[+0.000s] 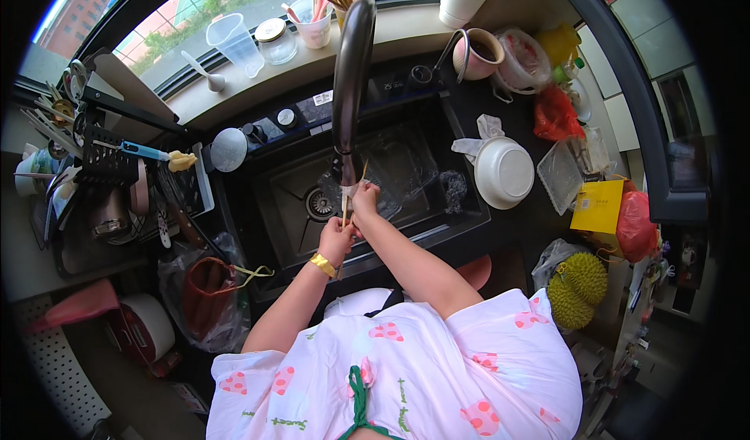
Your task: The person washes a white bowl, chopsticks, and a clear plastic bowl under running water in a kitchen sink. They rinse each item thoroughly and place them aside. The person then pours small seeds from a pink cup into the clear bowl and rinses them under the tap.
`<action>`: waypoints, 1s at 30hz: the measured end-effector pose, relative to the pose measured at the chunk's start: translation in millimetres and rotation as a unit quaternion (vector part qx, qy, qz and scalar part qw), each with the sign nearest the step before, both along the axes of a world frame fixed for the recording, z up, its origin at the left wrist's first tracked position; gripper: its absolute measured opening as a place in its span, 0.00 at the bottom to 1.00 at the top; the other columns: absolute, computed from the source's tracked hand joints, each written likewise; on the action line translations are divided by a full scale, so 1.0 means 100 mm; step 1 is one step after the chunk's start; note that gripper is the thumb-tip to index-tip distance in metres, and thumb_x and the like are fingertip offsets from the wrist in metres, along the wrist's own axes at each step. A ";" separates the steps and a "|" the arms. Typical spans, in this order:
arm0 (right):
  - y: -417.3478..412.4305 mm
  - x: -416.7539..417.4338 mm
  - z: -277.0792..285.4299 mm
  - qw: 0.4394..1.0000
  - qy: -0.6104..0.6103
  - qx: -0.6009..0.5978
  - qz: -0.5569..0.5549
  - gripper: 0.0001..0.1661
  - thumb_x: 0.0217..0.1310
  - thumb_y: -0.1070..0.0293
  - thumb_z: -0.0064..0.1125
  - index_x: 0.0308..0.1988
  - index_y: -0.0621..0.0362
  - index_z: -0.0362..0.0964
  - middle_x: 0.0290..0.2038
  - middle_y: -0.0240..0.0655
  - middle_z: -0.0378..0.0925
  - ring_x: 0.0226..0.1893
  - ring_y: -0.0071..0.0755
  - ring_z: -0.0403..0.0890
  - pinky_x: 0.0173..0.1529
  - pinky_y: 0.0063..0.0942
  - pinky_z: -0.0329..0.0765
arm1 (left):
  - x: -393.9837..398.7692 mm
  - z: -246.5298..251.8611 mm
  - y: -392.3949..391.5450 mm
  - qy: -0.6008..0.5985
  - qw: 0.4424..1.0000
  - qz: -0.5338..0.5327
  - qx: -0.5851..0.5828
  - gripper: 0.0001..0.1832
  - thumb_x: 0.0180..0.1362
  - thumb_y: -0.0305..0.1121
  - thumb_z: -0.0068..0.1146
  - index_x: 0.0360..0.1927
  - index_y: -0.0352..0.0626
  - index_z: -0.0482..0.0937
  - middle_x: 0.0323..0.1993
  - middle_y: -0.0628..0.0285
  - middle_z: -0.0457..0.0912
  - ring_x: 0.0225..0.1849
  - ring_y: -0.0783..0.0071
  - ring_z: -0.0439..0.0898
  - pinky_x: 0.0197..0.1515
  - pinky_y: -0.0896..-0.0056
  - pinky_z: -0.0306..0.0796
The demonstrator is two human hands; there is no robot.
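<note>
Below the spout of a dark metal faucet (353, 77), my two hands are close together over the black kitchen sink (275, 247). A gold band is on the left wrist, and my left hand (336, 241) is closed on thin wooden chopsticks (345, 208), whose lower ends stick out beneath it. My right hand (365, 200) is just above and to the right, its fingers closed around the upper part of the sticks; one tip shows past it. Water seems to run from the faucet onto them. How many sticks there are cannot be told.
A white bowl (504, 172) lies upside down on the right counter beside a cloth (472, 141). Farther right are a clear plastic tray (559, 176), a yellow box (596, 207) and durian (577, 290). A dish rack with utensils (105, 153) stands left, above a bagged red container (206, 293).
</note>
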State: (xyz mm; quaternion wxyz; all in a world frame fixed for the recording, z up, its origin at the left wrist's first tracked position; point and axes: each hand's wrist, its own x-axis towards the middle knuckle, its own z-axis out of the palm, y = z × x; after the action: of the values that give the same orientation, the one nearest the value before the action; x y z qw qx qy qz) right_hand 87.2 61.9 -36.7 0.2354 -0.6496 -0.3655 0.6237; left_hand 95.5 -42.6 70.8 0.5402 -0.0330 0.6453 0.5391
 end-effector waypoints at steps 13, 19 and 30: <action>0.45 -0.32 -0.45 0.971 0.146 -0.187 -0.003 0.18 0.69 0.61 0.46 0.43 0.64 0.76 0.40 0.40 0.79 0.38 0.35 0.79 0.41 0.35 0.76 | -0.02 0.35 -0.20 0.016 0.999 0.005 -0.042 0.05 0.65 0.25 0.46 0.43 0.37 0.68 0.24 0.64 0.78 0.17 0.85 0.67 0.17 0.82 0.60; 0.60 -0.29 -0.30 0.957 0.185 -0.221 -0.020 0.21 0.68 0.56 0.48 0.35 0.65 0.74 0.30 0.37 0.78 0.24 0.35 0.78 0.28 0.34 0.75 | -0.06 0.58 -0.31 -0.013 0.999 -0.017 -0.042 0.06 0.65 0.25 0.45 0.44 0.37 0.66 0.25 0.62 0.79 0.16 0.85 0.65 0.15 0.81 0.58; 0.11 -0.24 0.56 0.970 0.117 -0.193 0.093 0.12 0.60 0.62 0.55 0.26 0.56 0.71 0.21 0.34 0.72 0.15 0.34 0.68 0.19 0.35 0.64 | -0.25 0.25 -0.01 0.096 0.992 -0.049 -0.065 0.05 0.67 0.27 0.43 0.43 0.38 0.67 0.26 0.65 0.76 0.18 0.85 0.64 0.17 0.83 0.59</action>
State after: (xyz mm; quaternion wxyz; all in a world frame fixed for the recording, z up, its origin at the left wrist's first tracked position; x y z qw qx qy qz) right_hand 63.4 72.9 19.6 0.0880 -0.5685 -0.2671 0.7731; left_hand 70.5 -43.3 96.2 0.4979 0.0156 0.7292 0.4692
